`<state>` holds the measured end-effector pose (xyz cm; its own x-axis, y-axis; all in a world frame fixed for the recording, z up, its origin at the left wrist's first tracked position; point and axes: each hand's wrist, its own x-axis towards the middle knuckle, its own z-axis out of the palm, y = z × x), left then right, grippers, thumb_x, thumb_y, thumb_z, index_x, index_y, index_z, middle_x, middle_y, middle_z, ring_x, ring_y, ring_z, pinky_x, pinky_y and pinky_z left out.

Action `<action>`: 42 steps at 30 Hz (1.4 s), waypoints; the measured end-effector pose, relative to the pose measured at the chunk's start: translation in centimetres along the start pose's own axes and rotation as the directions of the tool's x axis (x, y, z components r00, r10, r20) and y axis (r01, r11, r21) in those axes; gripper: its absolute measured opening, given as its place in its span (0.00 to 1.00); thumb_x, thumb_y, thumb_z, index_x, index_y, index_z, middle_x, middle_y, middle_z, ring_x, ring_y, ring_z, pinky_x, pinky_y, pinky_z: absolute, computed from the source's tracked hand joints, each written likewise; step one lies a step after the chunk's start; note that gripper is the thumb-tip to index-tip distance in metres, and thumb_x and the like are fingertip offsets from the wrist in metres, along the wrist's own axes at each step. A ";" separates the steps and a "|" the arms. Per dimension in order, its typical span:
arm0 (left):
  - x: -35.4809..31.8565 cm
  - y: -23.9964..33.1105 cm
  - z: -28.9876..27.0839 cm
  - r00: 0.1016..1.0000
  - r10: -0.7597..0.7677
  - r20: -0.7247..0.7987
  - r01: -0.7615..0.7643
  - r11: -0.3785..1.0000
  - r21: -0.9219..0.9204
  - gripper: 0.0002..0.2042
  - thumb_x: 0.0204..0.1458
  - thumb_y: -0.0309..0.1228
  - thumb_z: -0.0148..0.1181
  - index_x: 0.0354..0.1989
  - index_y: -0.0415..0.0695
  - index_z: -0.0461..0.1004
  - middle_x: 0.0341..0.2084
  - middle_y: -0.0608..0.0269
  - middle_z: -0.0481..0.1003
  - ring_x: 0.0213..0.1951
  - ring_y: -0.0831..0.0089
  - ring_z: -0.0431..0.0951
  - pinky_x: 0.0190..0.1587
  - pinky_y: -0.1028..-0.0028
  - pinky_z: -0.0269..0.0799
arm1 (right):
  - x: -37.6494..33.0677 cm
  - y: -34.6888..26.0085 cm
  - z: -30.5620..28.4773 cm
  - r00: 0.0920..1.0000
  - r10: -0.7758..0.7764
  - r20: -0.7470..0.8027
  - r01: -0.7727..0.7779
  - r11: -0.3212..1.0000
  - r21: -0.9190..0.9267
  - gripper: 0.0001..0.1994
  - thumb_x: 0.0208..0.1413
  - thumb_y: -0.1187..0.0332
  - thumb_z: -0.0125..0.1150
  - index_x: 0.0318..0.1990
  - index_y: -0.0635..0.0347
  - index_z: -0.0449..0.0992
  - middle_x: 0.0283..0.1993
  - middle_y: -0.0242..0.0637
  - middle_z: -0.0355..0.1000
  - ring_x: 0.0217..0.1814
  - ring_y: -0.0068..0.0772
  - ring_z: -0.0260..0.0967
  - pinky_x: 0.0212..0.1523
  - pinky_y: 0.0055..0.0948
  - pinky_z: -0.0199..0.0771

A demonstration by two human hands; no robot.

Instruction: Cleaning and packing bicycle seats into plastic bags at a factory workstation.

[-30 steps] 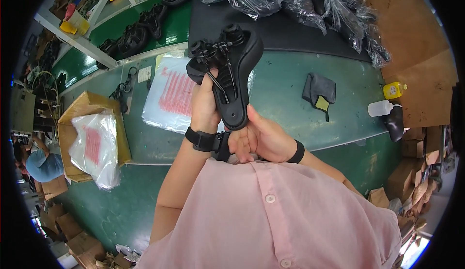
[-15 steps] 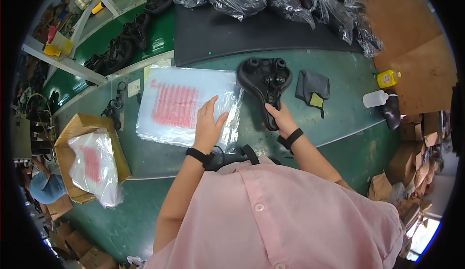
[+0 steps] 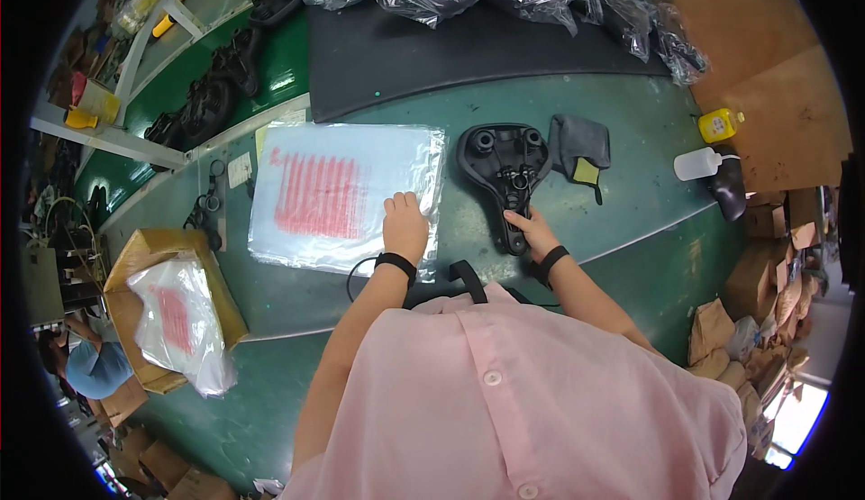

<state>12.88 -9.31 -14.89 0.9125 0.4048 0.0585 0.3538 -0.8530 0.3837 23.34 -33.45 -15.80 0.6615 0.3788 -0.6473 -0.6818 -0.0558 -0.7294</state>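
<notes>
gripping an upturned bike seat (image 3: 498, 170) near the front edge of the table (image 3: 631, 185), right hand (image 3: 536, 232) apparently steadies it; left hand (image 3: 405, 227) curls over plastic bags (image 3: 347, 198), hold unclear; parting one would need a pinch.

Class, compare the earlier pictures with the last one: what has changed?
The black bicycle saddle moved right, beside the grey cloth. The left hand let go of it and went to the plastic bags; the right hand holds its narrow end. The cloth and yellow bottle stayed put.
</notes>
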 end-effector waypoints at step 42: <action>-0.8 -10.6 -8.2 0.847 -0.356 0.394 0.468 0.147 -0.871 0.08 0.47 0.27 0.62 0.23 0.42 0.69 0.20 0.64 0.73 0.23 0.77 0.74 0.26 0.79 0.71 | 5.0 -3.2 18.7 0.854 0.098 0.510 -0.093 0.995 -0.036 0.19 0.48 0.75 0.60 0.50 0.59 0.67 0.38 0.33 0.72 0.35 0.27 0.72 0.37 0.27 0.74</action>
<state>6.72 2.07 -11.48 0.7277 0.5170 -0.4506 0.3002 0.3506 0.8871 22.99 -14.08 -12.53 0.3387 0.7894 -0.5119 -0.7289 -0.1239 -0.6733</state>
